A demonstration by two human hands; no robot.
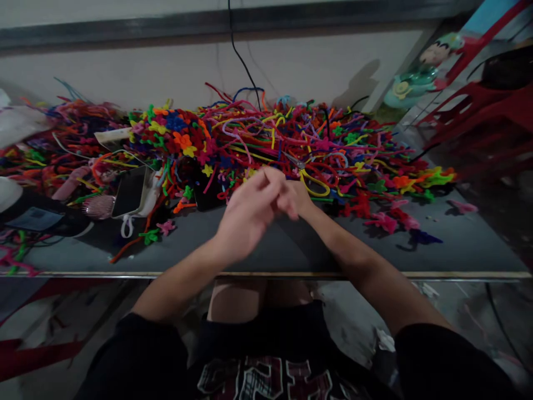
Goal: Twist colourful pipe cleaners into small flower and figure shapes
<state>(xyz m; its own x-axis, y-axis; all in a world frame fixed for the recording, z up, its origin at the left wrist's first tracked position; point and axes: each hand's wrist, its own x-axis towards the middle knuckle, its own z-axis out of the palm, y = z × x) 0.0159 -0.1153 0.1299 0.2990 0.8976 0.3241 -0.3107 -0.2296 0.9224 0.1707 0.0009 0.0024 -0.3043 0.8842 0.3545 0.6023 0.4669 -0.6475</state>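
While my blurred left hand (252, 216) overlaps my right hand (303, 200) | fingers: can't tell, grip hidden | I'd steady both clear of the scissors (301, 165) and pipe-cleaner pile (266, 139)

No text can be read with certainty. At the bottom centre of the frame, a row of large, pale-outlined characters (263, 379) with a plaid fill runs across the front of the person's black shirt (250, 336); the middle one resembles a Z or a 2, but which cannot be told, and the others are unclear. At the left edge, a pale bluish label (35, 218) sits on a dark bottle (69, 221), its print too small and blurred to read.
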